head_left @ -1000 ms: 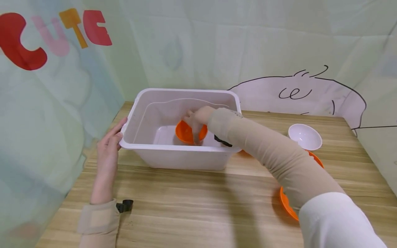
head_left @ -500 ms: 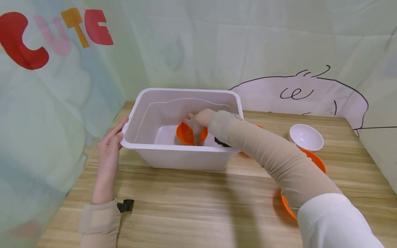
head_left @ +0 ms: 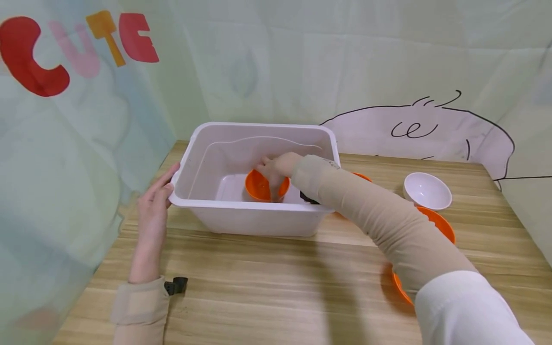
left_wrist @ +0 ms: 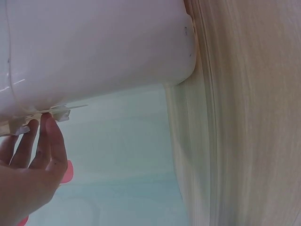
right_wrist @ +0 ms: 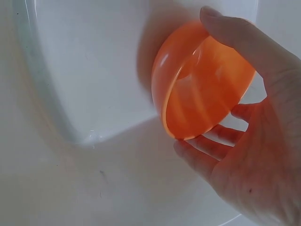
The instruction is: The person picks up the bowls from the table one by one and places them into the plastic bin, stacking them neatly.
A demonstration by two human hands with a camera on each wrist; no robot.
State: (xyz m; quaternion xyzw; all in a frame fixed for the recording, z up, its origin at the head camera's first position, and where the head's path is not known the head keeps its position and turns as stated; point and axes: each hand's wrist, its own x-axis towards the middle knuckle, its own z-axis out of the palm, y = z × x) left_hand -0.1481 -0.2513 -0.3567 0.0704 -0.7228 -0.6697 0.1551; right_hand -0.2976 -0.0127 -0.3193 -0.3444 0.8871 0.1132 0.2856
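A white plastic tub (head_left: 258, 218) stands on the wooden table. My left hand (head_left: 153, 206) grips its left rim; the left wrist view has the fingertips (left_wrist: 47, 117) up against the rim's underside. Down inside the tub is my right hand (head_left: 276, 170), holding an orange bowl (head_left: 257, 186) by its edge. In the right wrist view the bowl (right_wrist: 197, 89) lies between the thumb on one side and the fingers on the other, its mouth turned toward the palm. Part of the bowl is hidden by the hand in the head view.
A white bowl (head_left: 427, 191) sits at the right of the table (head_left: 258, 287). Near it are an orange bowl (head_left: 440, 223) and another orange bowl (head_left: 401, 290), both partly behind the right sleeve. More orange (head_left: 361, 177) shows beside the tub. Fabric walls stand behind and left.
The scene has shifted slightly right in the head view. More orange shows behind the right sleeve beside the tub. Both hands keep their holds, and the bowl stays in the tub.
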